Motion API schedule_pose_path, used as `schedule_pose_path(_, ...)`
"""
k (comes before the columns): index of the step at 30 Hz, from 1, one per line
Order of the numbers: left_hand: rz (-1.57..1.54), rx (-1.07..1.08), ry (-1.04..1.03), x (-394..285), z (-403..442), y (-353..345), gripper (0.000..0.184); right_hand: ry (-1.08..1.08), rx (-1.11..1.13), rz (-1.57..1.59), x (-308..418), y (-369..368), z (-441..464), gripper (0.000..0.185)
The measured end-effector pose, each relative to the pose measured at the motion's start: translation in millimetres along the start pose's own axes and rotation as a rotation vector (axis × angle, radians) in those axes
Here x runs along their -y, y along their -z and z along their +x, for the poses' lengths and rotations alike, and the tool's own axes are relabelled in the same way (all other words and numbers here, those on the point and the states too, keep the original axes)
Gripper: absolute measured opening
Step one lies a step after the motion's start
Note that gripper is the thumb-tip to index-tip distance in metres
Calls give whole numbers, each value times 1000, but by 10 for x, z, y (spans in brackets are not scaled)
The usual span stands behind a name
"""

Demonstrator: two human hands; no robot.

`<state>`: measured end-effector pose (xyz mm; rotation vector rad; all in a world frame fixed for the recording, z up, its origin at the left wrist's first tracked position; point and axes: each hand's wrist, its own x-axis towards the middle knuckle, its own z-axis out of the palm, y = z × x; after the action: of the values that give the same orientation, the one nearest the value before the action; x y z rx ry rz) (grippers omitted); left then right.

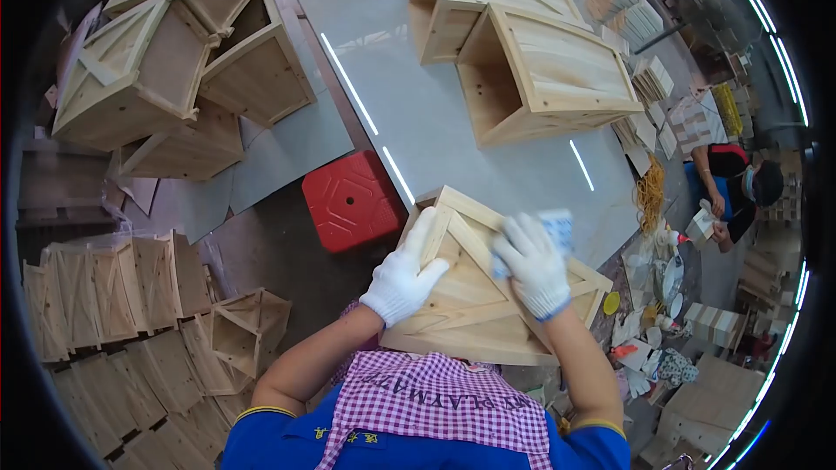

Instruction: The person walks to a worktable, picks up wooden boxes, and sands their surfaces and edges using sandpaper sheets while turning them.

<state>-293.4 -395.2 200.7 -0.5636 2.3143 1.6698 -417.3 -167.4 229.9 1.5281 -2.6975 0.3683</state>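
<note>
A pale wooden box (466, 283) with crossed slats on its upper face lies at the near edge of the grey table, in front of my apron. My left hand (405, 274), in a white knitted glove, rests on the box's left edge with thumb and fingers apart. Over the upper right slats, my right hand (531, 265), gloved too, presses a blue and white patterned cloth or pad (557, 231) to the wood. Part of that pad is hidden under the palm, and the hand is slightly blurred.
More wooden boxes (566, 70) stand at the table's far side. Others are stacked at the left (148, 78) and lower left (131, 278). A red stool (352, 201) is left of the table. At right, a co-worker (727, 191) handles a small piece.
</note>
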Motion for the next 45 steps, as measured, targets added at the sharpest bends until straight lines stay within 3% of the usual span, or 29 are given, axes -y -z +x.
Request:
schedule_pose_path(4,-22,-13,-53,68,-1,-37,86,-240,266,-129,-333,390,-865,33)
schedule_pose_path(9,-88,16,-62,50,15,-12,83,-480,77,-100,-278,301,-1134,38)
schedule_pose_path(11,-142,30,-95,25,15,11,76,-453,-310,55,146,212,-434,47)
schedule_pose_path(13,-254,1,-147,192,51,-100,71,-351,-230,267,410,-132,42,50)
schedule_pose_path(15,-480,-68,-257,371,128,-174,64,-306,-40,328,811,-103,162,48)
schedule_pose_path(16,-474,-68,-261,390,148,-155,64,-305,-47,330,880,-59,84,48)
schedule_pose_path(18,-520,-20,-262,427,133,-157,68,-59,167,366,1006,36,-111,46)
schedule_pose_path(19,-545,5,-266,447,139,-164,72,-58,169,363,1033,147,-50,46)
schedule_pose_path(22,-532,3,-283,527,159,-205,79,64,-101,107,1039,521,218,40)
schedule_pose_path(26,-550,-30,-317,652,162,-292,79,11,-65,85,686,-135,397,35)
schedule_pose_path(33,-446,-60,-295,441,107,-136,79,-155,100,-35,647,198,-414,31)
schedule_pose_path(37,-481,-45,-289,532,142,-210,81,-332,-86,134,529,308,-317,33)
schedule_pose_path(39,-554,-24,-280,587,183,-259,84,-406,-361,2,373,240,88,40)
schedule_pose_path(41,-663,12,-241,614,158,-275,85,-327,-207,179,411,-236,427,42)
schedule_pose_path(43,-890,71,-165,594,225,-264,89,-161,-340,463,576,-556,511,41)
schedule_pose_path(45,-951,102,-180,570,131,-179,92,-118,-132,463,1043,-161,641,38)
